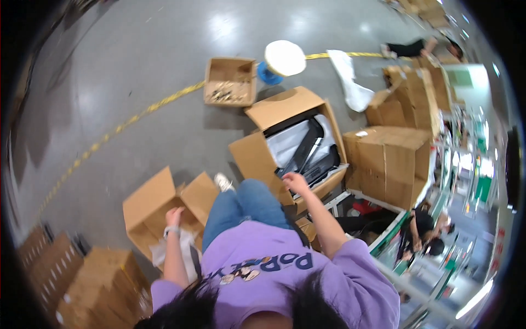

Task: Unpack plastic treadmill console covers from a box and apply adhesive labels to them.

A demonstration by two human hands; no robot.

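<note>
My left hand (174,216) is over an open cardboard box (143,206) at the lower left, next to its raised flaps. Its fingers are loosely bent and a little apart, with nothing visible in them. White wrapping (187,245) shows inside that box. My right hand (296,183) is at the near left rim of another open box (253,159), ahead on the right. Its fingers are closed at the near end of a long black part (304,147); the exact grip is small and partly hidden. Another black part (324,165) lies beside it on white lining.
A shallow carton with small loose pieces (230,81) and a white-topped blue stool (284,58) stand beyond. Large cartons (386,164) crowd the right, beside a metal frame (378,241). More cartons (107,285) stand lower left. Other people (422,230) are at the right.
</note>
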